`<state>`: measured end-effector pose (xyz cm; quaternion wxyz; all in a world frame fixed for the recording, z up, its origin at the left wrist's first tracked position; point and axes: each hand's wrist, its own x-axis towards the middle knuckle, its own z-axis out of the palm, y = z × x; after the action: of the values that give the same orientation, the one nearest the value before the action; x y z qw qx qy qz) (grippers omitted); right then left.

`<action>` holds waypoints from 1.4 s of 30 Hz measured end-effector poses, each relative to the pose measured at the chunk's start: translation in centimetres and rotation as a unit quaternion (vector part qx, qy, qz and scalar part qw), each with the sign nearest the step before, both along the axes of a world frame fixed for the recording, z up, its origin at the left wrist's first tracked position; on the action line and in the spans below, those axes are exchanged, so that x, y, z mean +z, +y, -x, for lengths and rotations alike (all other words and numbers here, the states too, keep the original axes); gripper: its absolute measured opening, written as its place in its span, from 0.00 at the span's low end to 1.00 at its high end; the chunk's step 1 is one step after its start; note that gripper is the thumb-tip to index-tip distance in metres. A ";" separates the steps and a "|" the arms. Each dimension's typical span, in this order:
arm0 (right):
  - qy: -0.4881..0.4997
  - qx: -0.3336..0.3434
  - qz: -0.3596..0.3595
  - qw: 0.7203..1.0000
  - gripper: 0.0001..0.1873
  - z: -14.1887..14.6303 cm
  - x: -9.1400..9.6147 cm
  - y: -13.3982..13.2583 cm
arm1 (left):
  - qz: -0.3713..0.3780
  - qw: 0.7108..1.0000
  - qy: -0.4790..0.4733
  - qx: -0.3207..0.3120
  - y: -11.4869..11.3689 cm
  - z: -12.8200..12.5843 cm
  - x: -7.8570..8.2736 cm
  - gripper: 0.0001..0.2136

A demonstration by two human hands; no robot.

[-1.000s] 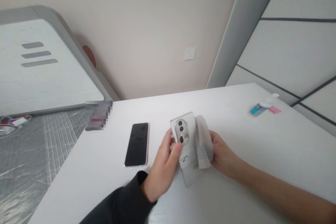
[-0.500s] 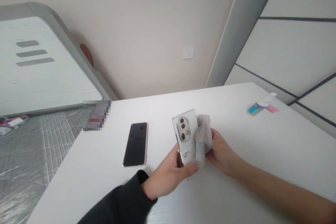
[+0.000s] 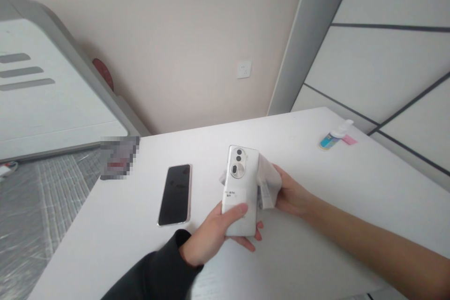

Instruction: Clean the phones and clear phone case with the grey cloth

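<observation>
The white phone (image 3: 240,192) was held camera-side up over the counter (image 3: 316,243), its lower end gripped by the left hand (image 3: 211,239). The right hand (image 3: 290,194) clasped a wipe (image 3: 267,185) against its edge. Wiping seemed midway, and another pass would call for a firm hold.

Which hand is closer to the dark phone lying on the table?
Left. The left hand, holding the white phone, is just right of the dark phone; the right hand, holding a white cloth, is farther right, beyond the white phone.
</observation>
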<state>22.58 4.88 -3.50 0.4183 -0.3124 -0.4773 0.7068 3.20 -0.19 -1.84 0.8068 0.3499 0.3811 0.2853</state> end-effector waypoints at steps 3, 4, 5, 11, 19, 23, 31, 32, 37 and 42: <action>0.063 -0.001 0.085 0.994 0.20 0.1 0.1 0.3 | -0.004 0.999 0.014 -0.035 0.1 0.4 0.5 0.26; 0.067 -0.019 0.094 0.993 0.19 0.1 0.0 0.4 | -0.007 0.999 0.022 -0.048 0.1 0.5 0.6 0.27; 0.064 -0.041 0.096 0.992 0.17 0.2 0.0 0.5 | -0.010 0.998 0.032 -0.058 0.0 0.6 0.7 0.27; 0.013 -0.125 0.068 0.990 0.14 0.2 -0.9 1.5 | -0.049 0.995 0.063 -0.066 0.0 0.6 1.0 0.25; 0.010 -0.129 0.059 0.990 0.10 -0.2 -1.2 1.8 | -0.004 0.996 0.024 -0.084 0.0 1.5 2.0 0.23; 0.052 -0.113 0.067 0.990 0.15 -0.1 -0.5 1.6 | 0.019 0.994 0.030 -0.105 0.1 2.1 1.9 0.22; -0.083 -0.087 -0.033 0.992 0.13 -1.3 0.4 2.1 | 0.016 0.992 0.041 -0.121 0.0 2.0 1.6 0.26; -0.103 -0.084 -0.045 0.990 0.12 -1.5 0.5 2.0 | 0.022 0.991 0.037 -0.125 0.1 1.9 1.6 0.26; -0.115 -0.019 -0.097 0.988 0.13 -1.4 1.1 1.6 | 0.036 0.986 0.027 -0.162 0.2 2.1 1.4 0.25; -0.124 0.070 -0.107 0.984 0.14 -1.4 1.7 1.4 | 0.049 0.978 0.002 -0.204 0.1 2.4 1.2 0.23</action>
<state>23.95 6.25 -1.83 0.3369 -0.3167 -0.6189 0.6349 0.79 -0.10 -0.63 0.8635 0.3808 0.3166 0.0955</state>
